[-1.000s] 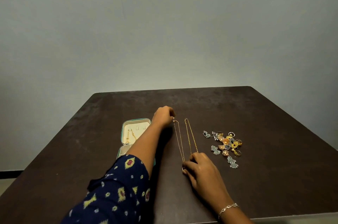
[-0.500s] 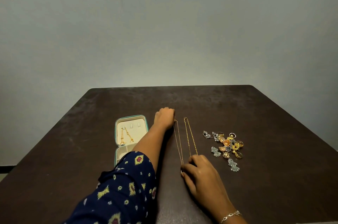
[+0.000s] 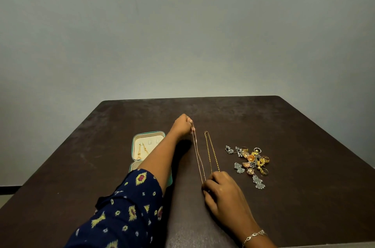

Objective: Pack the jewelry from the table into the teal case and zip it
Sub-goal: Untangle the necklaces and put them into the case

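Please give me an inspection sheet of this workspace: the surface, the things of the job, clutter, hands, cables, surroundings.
Surface: dark brown table, worn, scuffed.
Job's things: teal case open, gold earrings inside its lid; pink chain stretched between both hands; gold chain lying beside it; pile of rings and earrings to the right.
Clutter: nothing seen.
Hands: left hand pinches the pink chain's far end; right hand holds its near end.
Cables: nothing seen.
Surroundings: plain grey wall.
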`<state>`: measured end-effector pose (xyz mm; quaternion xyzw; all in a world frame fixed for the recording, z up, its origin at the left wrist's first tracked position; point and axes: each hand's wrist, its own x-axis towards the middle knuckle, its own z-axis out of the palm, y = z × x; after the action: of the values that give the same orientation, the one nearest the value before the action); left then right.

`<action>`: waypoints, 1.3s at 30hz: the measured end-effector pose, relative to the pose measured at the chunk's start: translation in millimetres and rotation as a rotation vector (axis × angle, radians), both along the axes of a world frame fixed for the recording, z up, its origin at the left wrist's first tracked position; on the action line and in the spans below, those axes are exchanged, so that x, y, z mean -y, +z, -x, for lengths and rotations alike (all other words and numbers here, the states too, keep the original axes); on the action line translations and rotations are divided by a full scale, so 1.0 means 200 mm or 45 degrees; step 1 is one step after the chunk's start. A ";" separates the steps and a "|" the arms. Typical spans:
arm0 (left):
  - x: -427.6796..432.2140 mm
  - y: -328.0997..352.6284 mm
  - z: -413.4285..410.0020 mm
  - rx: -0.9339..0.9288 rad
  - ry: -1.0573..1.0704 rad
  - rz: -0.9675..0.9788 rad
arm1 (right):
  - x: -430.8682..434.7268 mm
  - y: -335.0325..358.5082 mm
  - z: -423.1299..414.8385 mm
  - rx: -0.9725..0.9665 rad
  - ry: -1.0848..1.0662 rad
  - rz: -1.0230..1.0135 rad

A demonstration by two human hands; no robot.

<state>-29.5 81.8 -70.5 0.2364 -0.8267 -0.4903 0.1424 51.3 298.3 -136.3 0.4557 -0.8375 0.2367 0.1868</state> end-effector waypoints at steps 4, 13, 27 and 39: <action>-0.02 0.08 -0.04 -0.043 -0.035 -0.228 | -0.01 0.01 0.00 -0.052 -0.026 -0.019; -0.02 0.17 -0.11 -0.073 -0.037 -0.324 | 0.00 0.00 -0.01 -0.092 -0.107 -0.027; -0.10 0.32 -0.32 -0.157 0.127 -0.700 | -0.01 0.04 -0.02 -0.027 -0.061 0.098; -0.12 0.35 -0.49 -0.139 0.095 -1.126 | -0.09 0.25 -0.18 0.440 0.598 0.461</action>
<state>67.8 106.4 -1.4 0.2778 -0.5199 -0.8029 0.0888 86.9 317.0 -85.6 0.5489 -0.6733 0.4916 0.0604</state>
